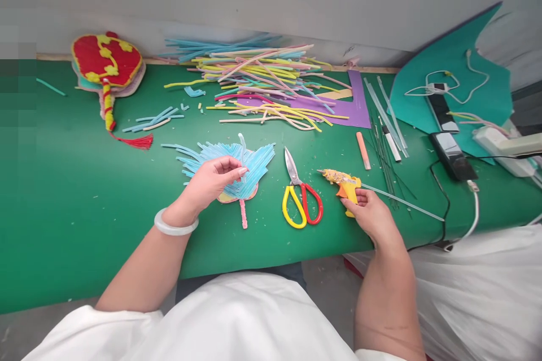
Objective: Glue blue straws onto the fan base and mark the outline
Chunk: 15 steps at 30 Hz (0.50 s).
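Between the thumb and fingers of my left hand (217, 179) is a light blue pipe cleaner (243, 149), held upright. Below it lies a fan-shaped piece (207, 153) covered in rows of blue pipe cleaners, with a pink wrapped handle (243, 214) pointing toward me. My right hand (369, 210) is wrapped round the grip of a yellow hot glue gun (345, 181), whose nozzle points left. A clear glue stick (406, 204) sticks out of the gun's rear. Scissors (301, 192) with one yellow and one red handle lie between my hands.
A pile of coloured pipe cleaners (262, 70) lies at the back on purple sheet (359, 102). A finished-looking red fan (107, 62) with a tassel sits at the left. On the right are glue sticks (383, 113), green wires (383, 158), a phone (454, 156) and a power strip (506, 149).
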Motion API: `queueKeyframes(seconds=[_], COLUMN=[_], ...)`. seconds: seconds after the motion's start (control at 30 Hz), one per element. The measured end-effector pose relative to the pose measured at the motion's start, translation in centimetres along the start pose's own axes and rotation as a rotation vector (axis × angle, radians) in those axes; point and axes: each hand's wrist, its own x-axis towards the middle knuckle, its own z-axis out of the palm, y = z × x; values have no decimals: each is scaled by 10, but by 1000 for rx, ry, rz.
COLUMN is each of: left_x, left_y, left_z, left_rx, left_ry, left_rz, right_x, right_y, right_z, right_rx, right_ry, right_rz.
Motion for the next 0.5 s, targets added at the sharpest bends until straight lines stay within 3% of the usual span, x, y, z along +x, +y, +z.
queueKeyframes(seconds=[0.1,0.3,0.5], left_x=[1,2,5], left_y=[-1,-2,-7], left_z=[1,3,-1], left_rx=[-39,-8,38], left_ry=[-16,-33,-31], left_rz=[19,42,31], right_x=[-4,-42,-80], right_y=[-13,-41,-46], right_z=[-7,-12,-3], right_rx=[77,549,572], right_ry=[-128,-322,-513], right_rz=[55,4,18])
